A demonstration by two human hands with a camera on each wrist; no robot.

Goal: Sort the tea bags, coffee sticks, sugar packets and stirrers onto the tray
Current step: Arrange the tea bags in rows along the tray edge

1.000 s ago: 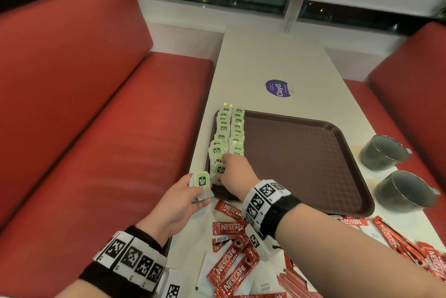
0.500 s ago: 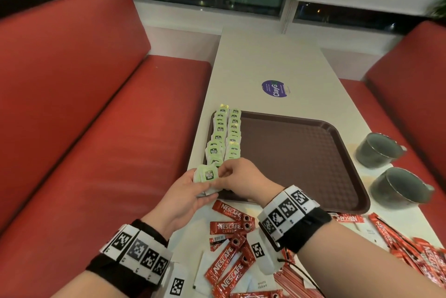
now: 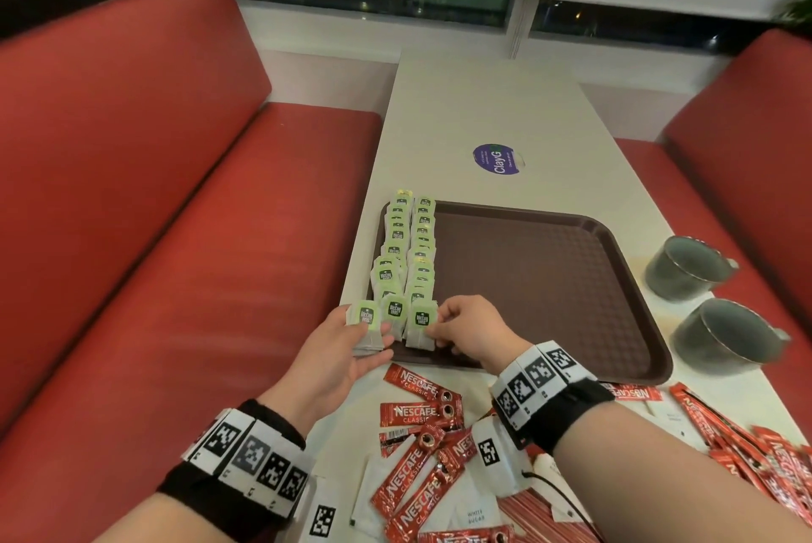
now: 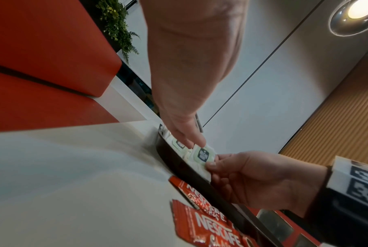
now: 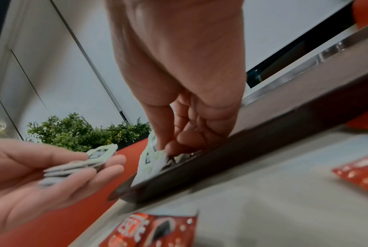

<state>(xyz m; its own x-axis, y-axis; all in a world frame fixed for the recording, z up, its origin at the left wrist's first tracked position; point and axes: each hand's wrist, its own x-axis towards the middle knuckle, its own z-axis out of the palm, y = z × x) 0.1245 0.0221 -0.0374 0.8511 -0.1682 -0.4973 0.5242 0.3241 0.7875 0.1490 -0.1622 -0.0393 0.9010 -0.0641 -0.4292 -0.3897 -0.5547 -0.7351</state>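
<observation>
Two rows of green tea bags (image 3: 406,243) line the left side of the brown tray (image 3: 540,279). My right hand (image 3: 444,329) pinches one tea bag (image 3: 421,325) at the near end of the right row, inside the tray's front rim (image 5: 263,138). My left hand (image 3: 351,345) holds a small stack of tea bags (image 3: 364,325) just left of the tray's front corner; the stack of tea bags (image 5: 73,167) lies across its fingers (image 5: 107,163). Red coffee sticks (image 3: 422,415) and white sugar packets (image 3: 474,512) lie on the table near me.
Two grey cups (image 3: 685,268) (image 3: 725,336) stand right of the tray. More coffee sticks (image 3: 747,450) spread at the near right. A purple sticker (image 3: 498,159) marks the white table (image 3: 483,112) beyond the tray. Red benches (image 3: 154,213) flank the table.
My right hand took a tea bag from the stack in my left hand and moved it to the near end of the right row on the tray.
</observation>
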